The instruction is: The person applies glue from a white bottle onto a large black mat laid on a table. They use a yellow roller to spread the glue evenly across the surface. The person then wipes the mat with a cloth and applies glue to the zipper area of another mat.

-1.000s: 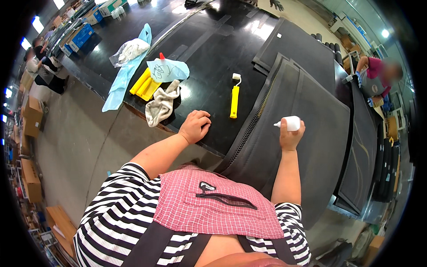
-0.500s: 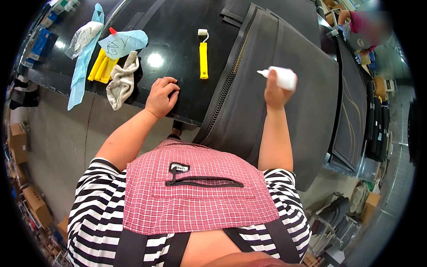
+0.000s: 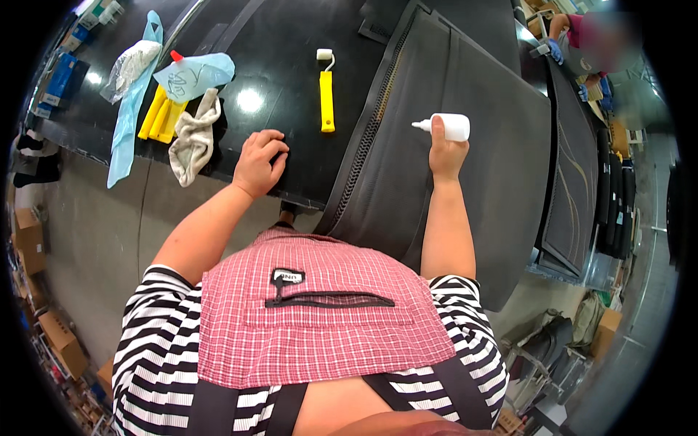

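My right hand point(image 3: 446, 156) grips a white squeeze bottle point(image 3: 456, 128) with a narrow nozzle. The bottle lies sideways in the grip, its tip toward the left, over a dark grey sheet of material point(image 3: 483, 174). A long dark zipper with large teeth point(image 3: 363, 138) runs along the sheet's left edge, left of the nozzle. On the near edge of the black table point(image 3: 294, 156) rests my left hand point(image 3: 259, 163), holding nothing, fingers loosely bent and thumb apart. A small roller with a yellow handle point(image 3: 326, 100) lies between my hands, farther back.
Left on the table are a grey-white cloth point(image 3: 193, 142), yellow-handled tools point(image 3: 161, 116), a light blue sheet with writing point(image 3: 195, 75), a blue strip point(image 3: 131, 123) and a clear plastic bag point(image 3: 132, 69). A person in blue gloves point(image 3: 555, 51) stands far right, beside more dark panels point(image 3: 574, 182).
The bottle in my right hand has shifted slightly left and levelled out, and it is less blurred. My left hand stays on the table edge. The whole view has shifted slightly.
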Motion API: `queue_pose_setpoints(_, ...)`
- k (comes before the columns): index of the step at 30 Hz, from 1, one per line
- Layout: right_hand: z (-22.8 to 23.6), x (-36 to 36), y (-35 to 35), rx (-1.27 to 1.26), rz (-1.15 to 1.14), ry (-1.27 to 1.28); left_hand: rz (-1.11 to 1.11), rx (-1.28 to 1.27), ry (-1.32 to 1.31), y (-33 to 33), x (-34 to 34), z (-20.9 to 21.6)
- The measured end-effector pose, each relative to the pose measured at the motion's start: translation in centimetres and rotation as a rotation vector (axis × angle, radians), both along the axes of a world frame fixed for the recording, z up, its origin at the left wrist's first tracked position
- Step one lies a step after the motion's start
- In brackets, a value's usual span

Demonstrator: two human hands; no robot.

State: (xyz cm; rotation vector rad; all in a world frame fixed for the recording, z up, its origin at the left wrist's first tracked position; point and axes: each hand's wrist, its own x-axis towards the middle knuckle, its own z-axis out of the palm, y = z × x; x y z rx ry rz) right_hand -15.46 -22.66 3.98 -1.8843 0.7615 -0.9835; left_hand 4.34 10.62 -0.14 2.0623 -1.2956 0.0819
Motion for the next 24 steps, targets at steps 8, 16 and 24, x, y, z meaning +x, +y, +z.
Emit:
queue_pose_setpoints(8,-2.1,-0.5,0.1,0.085,0.021,-0.002,0.017,0.025,0.003,0.2,-0.4,-0.6)
queue_pose_setpoints(16,-2.9,0.0,-0.1,-0.056,0.077,0.102,0.025,0.017,-0.005,0.2,-0.7,-0.3)
queue_pose_setpoints(24,-3.0,0.8,-0.5,-0.188,0.049,0.159,0.014,0.010,-0.007,0.1,-0.5,-0.5)
